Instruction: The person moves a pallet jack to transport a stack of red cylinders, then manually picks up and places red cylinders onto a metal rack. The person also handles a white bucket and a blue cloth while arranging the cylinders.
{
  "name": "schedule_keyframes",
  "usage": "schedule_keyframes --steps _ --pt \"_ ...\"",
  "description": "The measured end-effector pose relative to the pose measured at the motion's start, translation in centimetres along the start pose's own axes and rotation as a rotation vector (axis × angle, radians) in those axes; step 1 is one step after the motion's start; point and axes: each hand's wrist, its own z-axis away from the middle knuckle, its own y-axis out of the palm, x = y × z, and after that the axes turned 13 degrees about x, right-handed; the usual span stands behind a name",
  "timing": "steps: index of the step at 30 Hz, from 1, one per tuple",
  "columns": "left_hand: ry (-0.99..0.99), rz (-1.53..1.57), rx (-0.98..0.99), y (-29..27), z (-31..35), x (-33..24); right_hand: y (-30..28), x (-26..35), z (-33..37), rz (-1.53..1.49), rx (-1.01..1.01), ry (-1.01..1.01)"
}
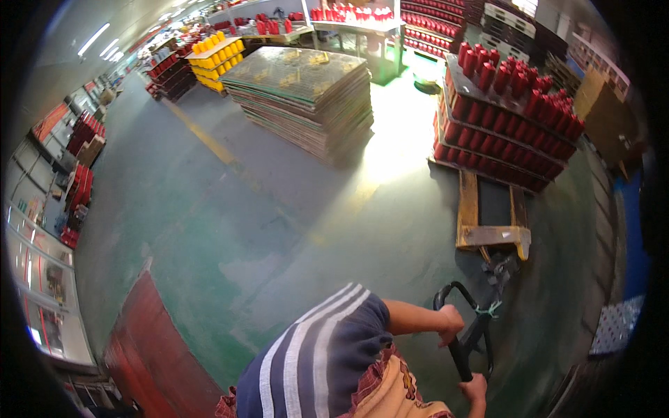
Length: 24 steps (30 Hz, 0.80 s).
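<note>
The black loop handle (458,359) of a hand pallet truck rises on my right side. My left hand (451,324) is closed round its upper part, with my arm reaching across from a striped sleeve. Lower down, my right hand (474,387) grips the same bar near its lower end. A light green tie (487,310) is knotted on the handle. Beyond it sits the truck's worn yellow frame (491,235), its forks running toward a stack of boards (446,155) carrying rows of red canister-like cylinders (503,125). The fork tips are hidden beneath that load.
A tall pile of flat sheets (303,94) stands ahead. Yellow cylinders (216,59) are stacked behind it to the left. A dark red panel (160,348) is near my left, beside glass partitions (49,299). A worn yellow line (209,139) crosses the green-grey floor.
</note>
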Motion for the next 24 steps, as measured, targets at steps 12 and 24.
schedule_keyframes --steps 12,24 --pt "0.03 -0.074 -0.021 9.6 14.0 3.3 9.9 13.7 10.3 0.024 0.007 0.151" --pt "0.168 -0.218 0.029 26.8 25.6 14.0 33.8 33.1 15.3 -0.138 -0.683 0.186"
